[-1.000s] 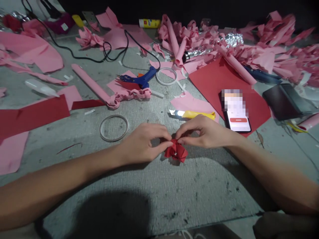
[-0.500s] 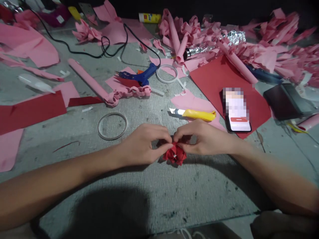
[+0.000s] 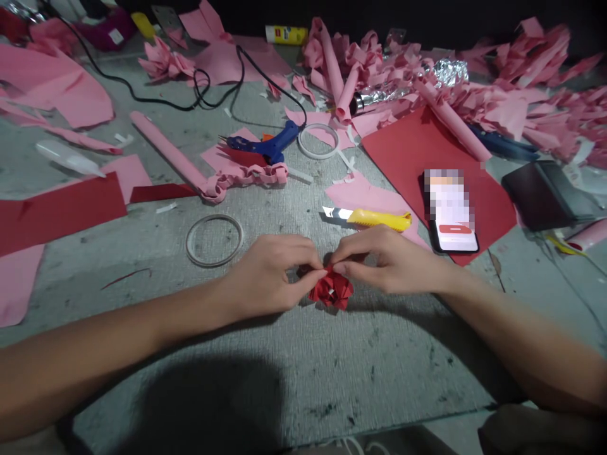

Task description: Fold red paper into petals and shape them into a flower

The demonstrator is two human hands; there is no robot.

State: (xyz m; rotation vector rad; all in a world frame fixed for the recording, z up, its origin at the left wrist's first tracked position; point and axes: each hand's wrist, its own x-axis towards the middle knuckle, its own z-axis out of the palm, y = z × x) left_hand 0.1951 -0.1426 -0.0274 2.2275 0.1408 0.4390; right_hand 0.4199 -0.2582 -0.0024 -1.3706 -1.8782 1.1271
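A small red paper flower (image 3: 332,289) with folded petals and a pale spot at its centre is held just above or on the grey table (image 3: 227,392); I cannot tell which. My left hand (image 3: 284,272) pinches its upper edge between thumb and forefinger. From the other side my right hand (image 3: 379,259) pinches the same edge, its fingertips close to the left ones. Part of the far petals is hidden behind the fingers. Just beyond the right hand lies a yellow box cutter (image 3: 374,218) with its blade out. A roll of thin tape (image 3: 215,241) rests beyond my left wrist.
A blue glue gun (image 3: 272,144) with a black cord (image 3: 165,101) lies farther back, beside a white tape ring (image 3: 318,141). At right, a phone (image 3: 453,221) rests on red paper (image 3: 398,145). Pink paper scraps (image 3: 502,114) heap along the back, near a glue stick (image 3: 286,35).
The camera view has shifted slightly. Both hands stay pinched on the red paper flower, with small shifts of the fingers, and the flower has turned a little.
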